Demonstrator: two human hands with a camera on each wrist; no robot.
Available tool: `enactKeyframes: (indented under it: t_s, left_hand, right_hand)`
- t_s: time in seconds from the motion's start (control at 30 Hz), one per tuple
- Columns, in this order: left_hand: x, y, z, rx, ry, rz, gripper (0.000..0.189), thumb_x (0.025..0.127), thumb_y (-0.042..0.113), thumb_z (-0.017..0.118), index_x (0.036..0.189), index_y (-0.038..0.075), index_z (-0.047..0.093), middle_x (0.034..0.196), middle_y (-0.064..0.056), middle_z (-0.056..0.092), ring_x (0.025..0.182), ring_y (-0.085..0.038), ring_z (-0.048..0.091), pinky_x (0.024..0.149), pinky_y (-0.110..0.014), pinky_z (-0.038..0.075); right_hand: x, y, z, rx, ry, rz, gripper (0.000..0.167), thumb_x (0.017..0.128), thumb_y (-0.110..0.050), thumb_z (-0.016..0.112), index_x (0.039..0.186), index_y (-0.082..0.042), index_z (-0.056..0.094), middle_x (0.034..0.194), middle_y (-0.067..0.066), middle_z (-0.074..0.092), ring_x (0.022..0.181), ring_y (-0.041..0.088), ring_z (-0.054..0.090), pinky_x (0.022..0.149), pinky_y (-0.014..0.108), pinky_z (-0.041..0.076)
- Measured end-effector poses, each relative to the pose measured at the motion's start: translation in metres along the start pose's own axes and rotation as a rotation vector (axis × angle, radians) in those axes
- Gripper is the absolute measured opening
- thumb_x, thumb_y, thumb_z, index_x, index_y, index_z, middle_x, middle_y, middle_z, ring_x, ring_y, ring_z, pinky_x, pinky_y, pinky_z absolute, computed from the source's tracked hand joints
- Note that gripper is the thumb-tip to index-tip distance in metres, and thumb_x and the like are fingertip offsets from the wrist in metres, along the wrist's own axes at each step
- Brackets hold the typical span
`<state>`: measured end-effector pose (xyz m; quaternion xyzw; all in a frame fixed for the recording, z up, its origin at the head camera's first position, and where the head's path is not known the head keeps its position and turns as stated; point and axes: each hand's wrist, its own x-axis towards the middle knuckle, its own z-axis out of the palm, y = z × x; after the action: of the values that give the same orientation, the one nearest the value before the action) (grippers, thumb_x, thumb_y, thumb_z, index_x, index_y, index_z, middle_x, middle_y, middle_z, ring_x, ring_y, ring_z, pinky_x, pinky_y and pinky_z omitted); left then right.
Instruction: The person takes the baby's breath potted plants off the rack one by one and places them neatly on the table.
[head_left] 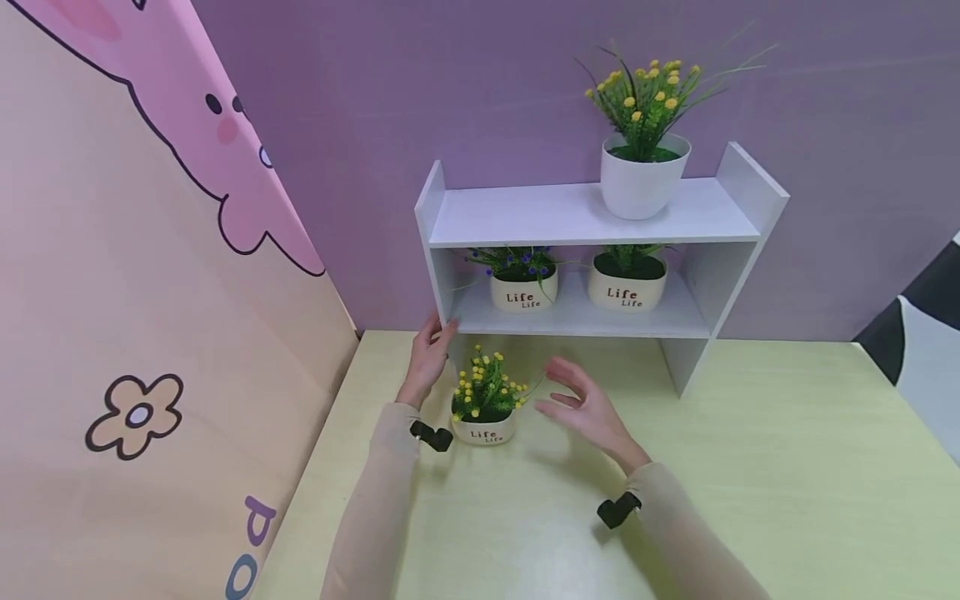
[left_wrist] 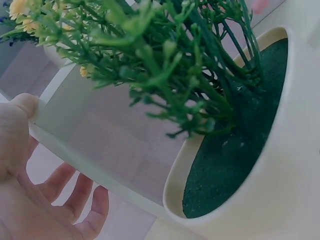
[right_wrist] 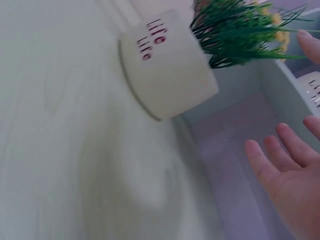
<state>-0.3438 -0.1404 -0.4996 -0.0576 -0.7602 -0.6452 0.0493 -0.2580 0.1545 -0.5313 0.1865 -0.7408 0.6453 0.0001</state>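
My left hand (head_left: 429,360) is at the left side panel of a white two-tier shelf (head_left: 517,212). In the left wrist view its thumb lies on one side of the panel and the fingers on the other, holding the edge. Just in front of the shelf's left end, a cream "Life" pot (head_left: 483,432) with small yellow flowers stands on the table. My right hand (head_left: 588,408) hovers to the right of this pot, fingers spread and apart from it. The right wrist view shows nothing in that hand (right_wrist: 295,185).
On the shelf's top board stands a white pot (head_left: 641,179) of yellow flowers. Below it sit a cream pot (head_left: 523,294) with blue flowers and another cream pot (head_left: 627,292) with greenery. A purple wall (head_left: 337,167) rises behind, and a cartoon-printed panel (head_left: 150,317) borders the table (head_left: 810,467).
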Motion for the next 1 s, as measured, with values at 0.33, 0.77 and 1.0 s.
enactKeyframes:
  t_s: [0.33,0.77,1.0]
  left_hand:
    - [-0.002,0.000,0.001,-0.007,0.002,-0.004,0.058,0.111,0.043,0.056,0.166,0.028,0.041,0.150,-0.019,0.056,0.142,-0.044,0.054,0.112,-0.072,0.044]
    - [-0.001,0.002,0.000,0.003,0.000,0.000,0.059,0.111,0.045,0.056,0.166,0.028,0.041,0.150,-0.018,0.056,0.141,-0.043,0.056,0.111,-0.070,0.046]
    - [-0.003,0.002,0.001,0.001,-0.001,0.006,0.058,0.112,0.044,0.055,0.166,0.028,0.041,0.152,-0.018,0.055,0.143,-0.045,0.054,0.111,-0.069,0.046]
  right_hand:
    - [-0.004,-0.020,-0.004,0.008,0.066,-0.058,0.078,0.091,0.005,0.079,0.159,0.000,0.042,0.159,0.024,0.050,0.147,0.042,0.048,0.110,0.030,0.053]
    - [-0.003,-0.049,-0.016,0.064,0.164,-0.206,0.066,0.091,0.012,0.074,0.151,0.009,0.048,0.141,-0.011,0.065,0.129,0.001,0.063,0.109,0.025,0.054]
    - [-0.004,-0.066,-0.024,0.088,0.219,-0.257,0.063,0.089,0.016,0.073,0.148,0.011,0.050,0.140,-0.005,0.067,0.128,0.005,0.064,0.107,0.024,0.055]
